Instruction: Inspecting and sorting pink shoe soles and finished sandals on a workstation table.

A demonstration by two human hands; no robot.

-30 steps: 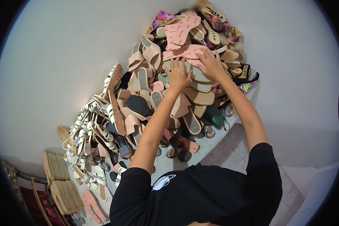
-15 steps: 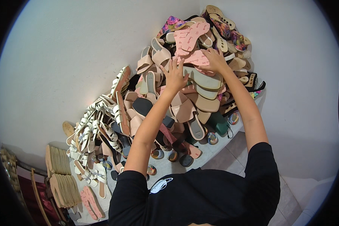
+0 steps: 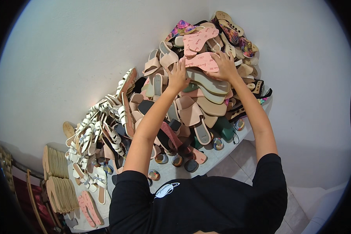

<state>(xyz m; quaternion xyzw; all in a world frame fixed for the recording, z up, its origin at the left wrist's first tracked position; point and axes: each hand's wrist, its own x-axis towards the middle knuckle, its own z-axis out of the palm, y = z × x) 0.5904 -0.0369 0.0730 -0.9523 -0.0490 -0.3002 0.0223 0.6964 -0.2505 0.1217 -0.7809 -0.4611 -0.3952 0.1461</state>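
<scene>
Sandals and loose soles are heaped high on the worktop against the white wall, so both arms are stretched far up to its top. The pink insole lies flat near the top of the heap, and it is pressed from the right by the right hand, whose fingers are spread over its edge. The left hand is laid open-fingered just to its left, on the beige sandals; a closed grasp cannot be told.
</scene>
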